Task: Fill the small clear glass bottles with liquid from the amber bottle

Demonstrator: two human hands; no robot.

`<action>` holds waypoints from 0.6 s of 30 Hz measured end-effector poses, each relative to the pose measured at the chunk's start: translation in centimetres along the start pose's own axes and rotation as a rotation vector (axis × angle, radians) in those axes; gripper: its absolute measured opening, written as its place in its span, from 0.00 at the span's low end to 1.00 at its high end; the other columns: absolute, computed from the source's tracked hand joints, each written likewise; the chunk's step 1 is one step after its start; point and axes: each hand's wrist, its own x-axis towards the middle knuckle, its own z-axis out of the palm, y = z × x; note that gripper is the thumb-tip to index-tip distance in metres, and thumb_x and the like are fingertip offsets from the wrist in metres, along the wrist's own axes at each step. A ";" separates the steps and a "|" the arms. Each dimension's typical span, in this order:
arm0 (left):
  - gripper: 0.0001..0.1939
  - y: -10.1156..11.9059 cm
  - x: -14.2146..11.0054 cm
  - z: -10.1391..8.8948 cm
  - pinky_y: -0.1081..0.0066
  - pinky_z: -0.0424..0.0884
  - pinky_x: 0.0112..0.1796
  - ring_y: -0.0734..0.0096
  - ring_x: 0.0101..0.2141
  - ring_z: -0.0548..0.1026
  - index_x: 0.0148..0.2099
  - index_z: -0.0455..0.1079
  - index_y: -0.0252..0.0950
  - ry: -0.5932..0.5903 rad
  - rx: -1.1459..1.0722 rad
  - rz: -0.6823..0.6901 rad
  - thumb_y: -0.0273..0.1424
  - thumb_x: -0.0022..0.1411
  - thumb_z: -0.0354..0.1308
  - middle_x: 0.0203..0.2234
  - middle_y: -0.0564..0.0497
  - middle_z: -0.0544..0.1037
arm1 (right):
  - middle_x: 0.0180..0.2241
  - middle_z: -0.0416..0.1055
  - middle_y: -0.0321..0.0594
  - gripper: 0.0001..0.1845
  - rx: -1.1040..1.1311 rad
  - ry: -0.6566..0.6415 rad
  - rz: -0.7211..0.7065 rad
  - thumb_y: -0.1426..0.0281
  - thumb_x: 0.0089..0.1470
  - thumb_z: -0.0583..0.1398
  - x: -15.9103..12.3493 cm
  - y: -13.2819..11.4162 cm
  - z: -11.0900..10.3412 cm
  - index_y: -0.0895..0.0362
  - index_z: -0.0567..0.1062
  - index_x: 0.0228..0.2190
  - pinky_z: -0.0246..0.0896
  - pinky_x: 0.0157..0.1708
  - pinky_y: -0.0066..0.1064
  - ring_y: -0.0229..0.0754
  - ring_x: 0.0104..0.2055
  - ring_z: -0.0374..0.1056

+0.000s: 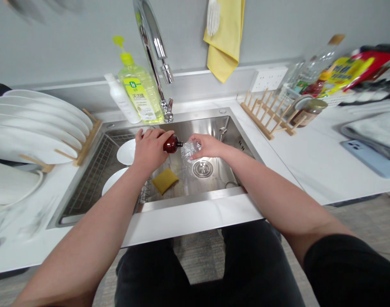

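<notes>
Beyond the black sleeve, steadily align the brown bottle in the closed left hand with the clear container in the half-curled right hand.

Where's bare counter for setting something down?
Counter right of the sink, between the wooden rack and phone; also a strip before the sink's front rim. Crowded: behind the sink, bottles; left, plates; over it, the left hand and right hand.
</notes>
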 end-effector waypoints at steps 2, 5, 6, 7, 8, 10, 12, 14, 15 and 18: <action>0.37 0.0 0.0 0.0 0.35 0.50 0.74 0.35 0.67 0.72 0.75 0.74 0.50 0.003 -0.008 0.006 0.30 0.65 0.67 0.66 0.41 0.80 | 0.49 0.85 0.39 0.37 0.006 -0.001 0.005 0.61 0.39 0.84 0.0 0.0 0.0 0.51 0.81 0.50 0.74 0.53 0.40 0.53 0.52 0.80; 0.36 0.0 0.0 0.0 0.34 0.50 0.74 0.35 0.67 0.73 0.75 0.74 0.49 0.014 -0.008 0.014 0.31 0.66 0.67 0.65 0.40 0.80 | 0.49 0.85 0.39 0.37 0.019 -0.002 0.002 0.60 0.39 0.84 0.0 0.0 0.1 0.51 0.81 0.50 0.74 0.53 0.40 0.53 0.51 0.81; 0.36 0.0 -0.1 0.0 0.34 0.51 0.73 0.35 0.67 0.73 0.75 0.74 0.49 0.016 -0.005 0.013 0.31 0.66 0.67 0.65 0.40 0.80 | 0.49 0.85 0.39 0.37 0.023 -0.003 0.001 0.60 0.39 0.84 0.0 0.1 0.1 0.51 0.81 0.50 0.74 0.53 0.40 0.54 0.51 0.81; 0.36 0.0 -0.1 0.0 0.34 0.51 0.73 0.35 0.67 0.73 0.75 0.74 0.49 0.016 -0.001 0.013 0.31 0.67 0.67 0.65 0.41 0.80 | 0.50 0.85 0.39 0.37 0.027 -0.003 0.000 0.60 0.39 0.84 0.0 0.1 0.1 0.51 0.81 0.50 0.74 0.53 0.40 0.54 0.51 0.81; 0.36 -0.1 -0.1 0.0 0.34 0.51 0.73 0.35 0.66 0.73 0.75 0.74 0.49 0.015 0.001 0.013 0.32 0.67 0.67 0.65 0.41 0.80 | 0.50 0.85 0.39 0.37 0.031 -0.003 0.003 0.60 0.39 0.84 -0.1 0.1 0.1 0.51 0.81 0.50 0.74 0.53 0.40 0.54 0.52 0.81; 0.35 -0.1 -0.1 0.0 0.34 0.51 0.74 0.35 0.67 0.73 0.75 0.74 0.49 0.010 0.001 0.017 0.32 0.68 0.67 0.65 0.41 0.80 | 0.51 0.85 0.40 0.38 0.037 -0.006 0.010 0.60 0.39 0.84 -0.1 0.1 0.1 0.51 0.81 0.50 0.74 0.53 0.40 0.54 0.52 0.81; 0.35 -0.1 -0.1 0.0 0.34 0.50 0.74 0.35 0.67 0.72 0.76 0.74 0.49 0.005 -0.005 0.019 0.32 0.68 0.66 0.66 0.40 0.79 | 0.51 0.85 0.40 0.38 0.038 -0.006 0.017 0.60 0.39 0.84 -0.1 0.0 0.1 0.51 0.81 0.51 0.74 0.53 0.40 0.54 0.53 0.81; 0.36 -0.1 -0.1 -0.1 0.34 0.50 0.74 0.35 0.67 0.72 0.76 0.73 0.49 0.002 -0.012 0.018 0.32 0.67 0.66 0.66 0.40 0.79 | 0.52 0.85 0.41 0.38 0.033 -0.005 0.015 0.60 0.39 0.84 -0.1 0.0 0.1 0.51 0.81 0.51 0.74 0.54 0.40 0.54 0.53 0.81; 0.36 -0.1 -0.1 -0.1 0.34 0.50 0.74 0.35 0.67 0.72 0.76 0.73 0.49 0.002 -0.014 0.018 0.32 0.67 0.66 0.66 0.40 0.79 | 0.52 0.85 0.41 0.38 0.030 -0.003 0.014 0.59 0.39 0.84 -0.1 0.0 0.0 0.52 0.81 0.51 0.74 0.55 0.40 0.54 0.53 0.81; 0.38 0.0 -0.1 -0.1 0.33 0.50 0.74 0.34 0.67 0.72 0.76 0.73 0.50 0.004 -0.014 0.017 0.31 0.65 0.67 0.65 0.40 0.80 | 0.51 0.85 0.39 0.38 0.025 -0.007 0.017 0.59 0.39 0.84 -0.2 -0.2 0.0 0.51 0.81 0.51 0.74 0.54 0.40 0.53 0.52 0.81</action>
